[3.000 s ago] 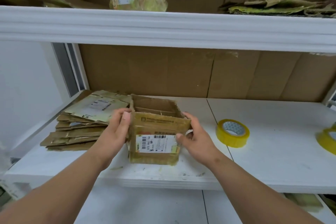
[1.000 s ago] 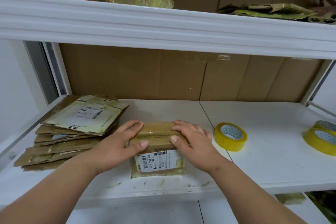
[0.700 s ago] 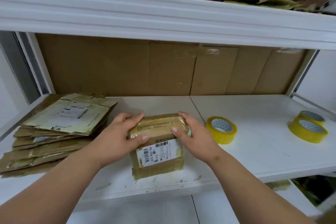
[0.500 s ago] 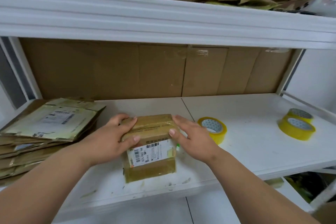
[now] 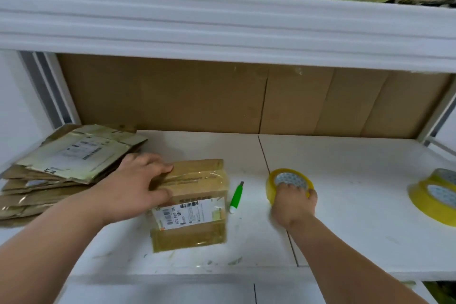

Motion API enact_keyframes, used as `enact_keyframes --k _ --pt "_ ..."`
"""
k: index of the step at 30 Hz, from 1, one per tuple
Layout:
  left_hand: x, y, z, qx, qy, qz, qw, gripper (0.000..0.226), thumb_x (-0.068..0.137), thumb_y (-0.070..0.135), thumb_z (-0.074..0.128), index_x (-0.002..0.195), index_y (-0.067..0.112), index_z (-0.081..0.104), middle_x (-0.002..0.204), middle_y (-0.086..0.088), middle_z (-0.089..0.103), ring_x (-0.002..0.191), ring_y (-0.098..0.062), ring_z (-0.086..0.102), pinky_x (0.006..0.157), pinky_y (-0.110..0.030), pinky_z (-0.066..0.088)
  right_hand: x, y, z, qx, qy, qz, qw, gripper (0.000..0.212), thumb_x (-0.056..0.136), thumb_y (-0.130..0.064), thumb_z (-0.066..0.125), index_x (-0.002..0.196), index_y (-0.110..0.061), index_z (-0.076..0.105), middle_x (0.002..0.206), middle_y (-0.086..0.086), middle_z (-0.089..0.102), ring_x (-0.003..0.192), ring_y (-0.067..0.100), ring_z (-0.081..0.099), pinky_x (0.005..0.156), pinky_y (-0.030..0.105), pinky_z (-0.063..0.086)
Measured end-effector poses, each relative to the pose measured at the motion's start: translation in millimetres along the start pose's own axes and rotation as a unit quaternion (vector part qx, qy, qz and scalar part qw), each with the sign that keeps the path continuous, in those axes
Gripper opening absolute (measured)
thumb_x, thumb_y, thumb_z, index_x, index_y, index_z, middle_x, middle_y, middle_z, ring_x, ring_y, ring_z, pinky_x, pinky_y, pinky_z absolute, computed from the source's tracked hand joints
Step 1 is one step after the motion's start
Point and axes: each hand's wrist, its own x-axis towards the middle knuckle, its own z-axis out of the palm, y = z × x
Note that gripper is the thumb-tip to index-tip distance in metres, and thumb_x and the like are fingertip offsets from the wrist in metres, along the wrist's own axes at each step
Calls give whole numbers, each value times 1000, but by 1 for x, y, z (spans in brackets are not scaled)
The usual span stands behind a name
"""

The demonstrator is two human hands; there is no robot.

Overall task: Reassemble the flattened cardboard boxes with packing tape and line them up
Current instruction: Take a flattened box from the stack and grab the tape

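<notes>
A small brown cardboard box (image 5: 195,205) with a white barcode label stands on the white shelf (image 5: 345,229), its top flaps folded down. My left hand (image 5: 138,185) lies across the box's top left, fingers over the flaps and thumb on the front edge, holding them down. My right hand (image 5: 293,205) grips a yellow tape roll (image 5: 288,180) to the right of the box, fingers curled over its near rim and into the core. A green cutter (image 5: 236,197) lies between box and roll.
A pile of flattened cardboard boxes (image 5: 66,168) lies at the left of the shelf. Two more yellow tape rolls (image 5: 436,197) sit stacked at the right edge. A brown cardboard sheet (image 5: 222,101) lines the back; an upper shelf (image 5: 222,24) hangs overhead.
The box's flaps were folded down by both hands. My right hand then left the box and moved right onto the tape roll, uncovering the green cutter. My left hand stays on top.
</notes>
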Motion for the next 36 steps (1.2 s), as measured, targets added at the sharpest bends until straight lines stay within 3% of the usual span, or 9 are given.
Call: enact_keyframes --k 2,6,10,13,19,23,27,33,36 --pt "1 7 0 8 16 -18 1000 91 67 67 43 150 32 36 141 11 26 127 -12 17 105 -24 21 3 0 -2 33 10 -14 999 54 89 -21 45 143 -21 39 137 3 53 132 20 45 118 46 12" --pt "4 14 5 5 37 -39 999 86 69 60 42 150 31 40 116 15 33 111 -10 27 93 -22 25 -8 -8 -10 198 73 -60 976 41 98 -24 45 138 -27 44 130 -3 57 126 15 47 115 37 15" --pt "1 16 2 -2 34 -51 998 79 73 57 38 148 35 41 117 14 37 117 -11 33 104 -27 29 -40 -25 -42 380 153 -157 898 19 100 -20 48 118 -26 50 111 -6 52 101 9 29 111 39 24" --pt "0 20 -2 -1 46 -47 998 65 86 51 49 149 36 40 122 13 39 126 -10 35 109 -30 30 -63 -39 -69 435 202 -221 849 20 100 -20 50 108 -36 41 102 -14 48 98 2 28 106 41 29" --pt "-5 18 -6 -9 90 -32 995 48 92 38 59 139 32 52 129 8 53 119 -12 48 92 -22 37 -85 -70 -79 364 210 -328 846 17 99 -29 47 115 -32 51 108 -18 46 99 -18 25 101 31 21" --pt "-14 13 -7 -130 141 -57 980 37 97 35 58 133 31 50 121 15 60 105 -8 55 83 -22 40 -91 -86 -70 280 233 -360 859 28 91 -32 44 116 -27 56 108 -15 52 106 4 41 103 30 16" --pt "-23 6 -1 -230 168 -47 958 39 94 31 63 130 33 48 117 19 54 105 -5 55 85 -23 40 -94 -90 -67 242 248 -368 863 23 90 -29 48 112 -32 55 104 -16 53 105 7 44 102 27 11" --pt "-24 2 4 -242 191 -28 951 42 91 27 68 130 31 53 130 14 56 116 -2 53 103 -23 40 -94 -93 -66 235 299 -374 846 23 87 -25 55 109 -32 54 100 -15 56 102 10 50 101 35 18" --pt "-23 2 -2 -230 174 -18 957 38 92 27 67 128 32 55 123 19 59 107 5 53 88 -8 36 -93 -91 -66 223 313 -378 842 28 85 -21 59 110 -31 54 103 -13 57 106 10 48 104 39 18"
